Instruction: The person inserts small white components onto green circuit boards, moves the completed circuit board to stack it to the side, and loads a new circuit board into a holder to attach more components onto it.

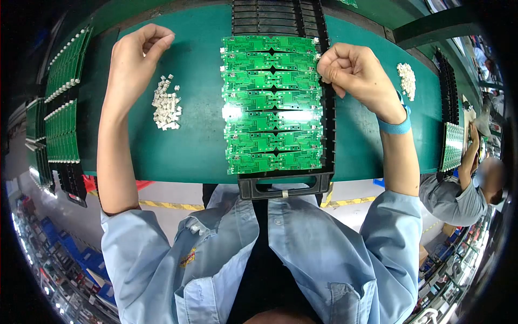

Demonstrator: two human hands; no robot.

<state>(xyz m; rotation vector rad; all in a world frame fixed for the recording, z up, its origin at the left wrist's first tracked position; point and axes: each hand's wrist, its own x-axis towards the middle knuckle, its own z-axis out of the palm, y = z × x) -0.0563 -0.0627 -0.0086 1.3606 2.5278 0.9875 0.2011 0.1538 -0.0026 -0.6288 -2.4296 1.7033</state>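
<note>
Several green circuit boards (272, 102) lie joined in a stack of rows on a black rack (270, 19), with small white connectors at some upper corners. My right hand (348, 70) is pinched at the boards' upper right edge, by a white connector (317, 56); what its fingertips hold is hidden. My left hand (141, 49) is raised to the left of the boards, thumb and forefinger pressed together, their contents too small to tell. Below it lies a pile of white connectors (166, 105). Another pile of white connectors (407, 81) lies right of my right hand.
The green table (202, 146) carries the rack, whose black handle (286, 186) is at the near edge. More boards stand in racks at the left (62, 129) and right (452, 146). A person in grey (453, 200) is at the far right.
</note>
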